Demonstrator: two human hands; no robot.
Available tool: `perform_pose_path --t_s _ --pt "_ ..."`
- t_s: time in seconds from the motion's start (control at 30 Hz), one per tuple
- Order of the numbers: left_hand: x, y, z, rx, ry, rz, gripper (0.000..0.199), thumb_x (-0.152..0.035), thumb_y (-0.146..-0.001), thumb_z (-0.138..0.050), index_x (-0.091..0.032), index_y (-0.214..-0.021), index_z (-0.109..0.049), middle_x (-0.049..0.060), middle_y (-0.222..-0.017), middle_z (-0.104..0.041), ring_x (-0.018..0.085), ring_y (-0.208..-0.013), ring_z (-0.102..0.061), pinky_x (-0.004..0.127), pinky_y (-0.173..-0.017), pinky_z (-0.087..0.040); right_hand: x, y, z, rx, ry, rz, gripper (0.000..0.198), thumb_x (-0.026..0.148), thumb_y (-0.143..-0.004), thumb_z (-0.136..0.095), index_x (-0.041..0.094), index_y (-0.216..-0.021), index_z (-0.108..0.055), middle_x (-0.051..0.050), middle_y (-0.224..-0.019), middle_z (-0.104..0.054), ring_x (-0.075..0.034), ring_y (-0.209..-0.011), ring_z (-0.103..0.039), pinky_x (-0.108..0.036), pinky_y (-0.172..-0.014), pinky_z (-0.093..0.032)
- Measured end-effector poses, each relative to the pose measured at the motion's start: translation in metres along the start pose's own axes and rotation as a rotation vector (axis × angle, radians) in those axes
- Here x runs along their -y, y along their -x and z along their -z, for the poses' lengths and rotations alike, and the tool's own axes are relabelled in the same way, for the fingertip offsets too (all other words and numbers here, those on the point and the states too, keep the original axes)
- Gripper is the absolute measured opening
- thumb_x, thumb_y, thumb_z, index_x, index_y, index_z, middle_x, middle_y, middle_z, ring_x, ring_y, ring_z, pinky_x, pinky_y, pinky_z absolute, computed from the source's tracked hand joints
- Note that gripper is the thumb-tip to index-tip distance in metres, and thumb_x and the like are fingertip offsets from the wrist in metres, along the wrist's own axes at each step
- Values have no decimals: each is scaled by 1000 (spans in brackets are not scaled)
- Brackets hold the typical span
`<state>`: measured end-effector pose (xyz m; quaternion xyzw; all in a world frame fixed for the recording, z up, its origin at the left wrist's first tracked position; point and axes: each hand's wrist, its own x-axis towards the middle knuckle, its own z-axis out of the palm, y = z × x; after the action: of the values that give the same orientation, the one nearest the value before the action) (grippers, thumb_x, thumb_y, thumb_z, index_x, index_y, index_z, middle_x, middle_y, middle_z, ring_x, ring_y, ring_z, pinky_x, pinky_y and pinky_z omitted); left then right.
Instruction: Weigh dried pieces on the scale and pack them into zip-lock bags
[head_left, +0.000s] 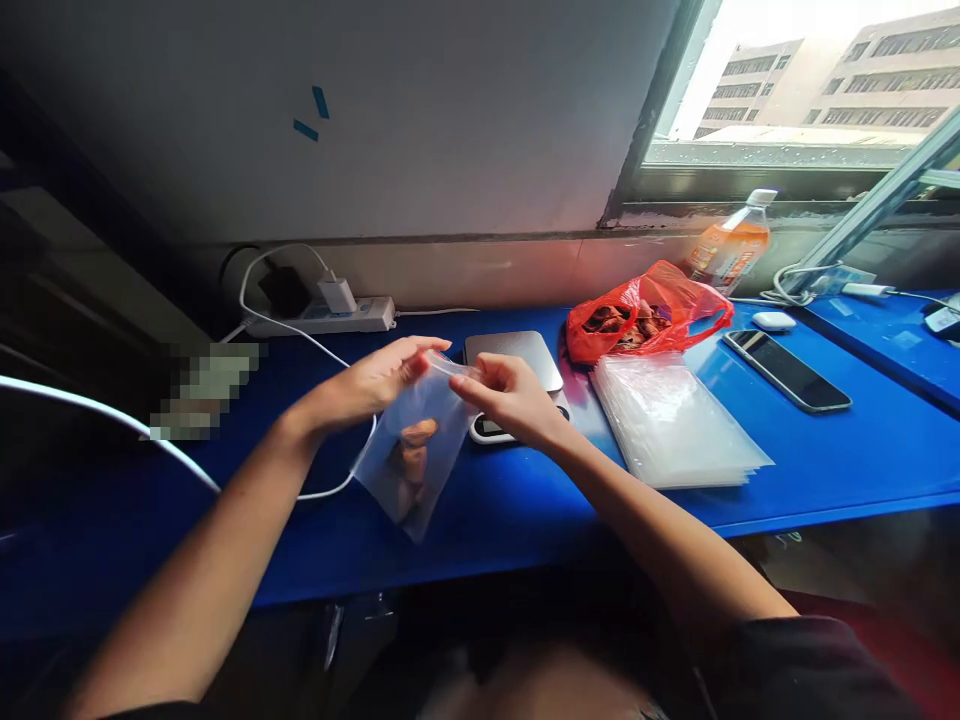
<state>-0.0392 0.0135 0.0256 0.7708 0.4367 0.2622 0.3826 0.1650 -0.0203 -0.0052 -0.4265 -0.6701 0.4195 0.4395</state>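
A clear plastic zip bag [442, 470] hangs tilted between my two hands, over the front of the blue table. Inside it lie a few brown, dried-looking pieces [412, 450]. My left hand [382, 375] pinches the bag's top edge at its left end. At the right end of that edge, my right hand [510, 395] has thumb and fingers closed on the plastic. Just behind my right hand sits a kitchen scale [517, 352] with a silver plate, its display partly covered by the hand.
Right of the scale are a red plastic bag [600, 340] of brown pieces and a stack of clear bags [675, 430]. A phone [787, 370], an earbud case [773, 321] and an orange drink bottle [731, 245] stand farther right. A power strip [322, 318] with white cables lies back left.
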Motion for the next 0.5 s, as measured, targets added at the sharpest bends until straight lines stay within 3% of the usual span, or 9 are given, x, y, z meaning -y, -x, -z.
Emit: perform_pose_path --t_s 0.1,0.2,0.33,0.43,0.5 --pt "5 -11 0 -196 224 21 36 -41 -81 -68 -20 -109 -69 6 -95 -70 17 -84 -65 27 -79 -54 -6 -5 8 -163 71 81 30 45 -81 -59 20 -69 -47 3 -61 -54 -12 -59 -50 -23 -56 -36" --pt "5 -18 -5 -359 411 23 28 -17 -69 -74 -18 -97 -71 3 -84 -68 12 -73 -62 23 -71 -53 -8 -6 12 -217 6 109 10 31 -80 -54 21 -82 -51 4 -60 -57 -14 -59 -56 -25 -58 -42" --pt "-4 -15 -11 -421 518 17 27 -12 -66 -70 -17 -93 -70 3 -83 -67 9 -65 -60 21 -64 -52 -7 -1 15 -224 -105 144 34 17 -74 -46 24 -108 -50 7 -57 -57 -15 -55 -59 -27 -59 -47" --pt "-12 -14 -12 -436 483 7 25 -13 -63 -72 -15 -88 -68 3 -77 -66 9 -62 -60 22 -62 -52 -4 2 21 -148 -76 146 32 21 -75 -47 23 -107 -52 6 -60 -59 -16 -58 -60 -29 -61 -49" --pt "-16 -15 -11 -428 446 4 25 -15 -61 -74 -14 -85 -68 3 -75 -67 11 -62 -61 24 -63 -52 -1 1 28 -178 32 162 27 30 -78 -52 22 -104 -53 3 -65 -61 -16 -62 -59 -30 -63 -48"
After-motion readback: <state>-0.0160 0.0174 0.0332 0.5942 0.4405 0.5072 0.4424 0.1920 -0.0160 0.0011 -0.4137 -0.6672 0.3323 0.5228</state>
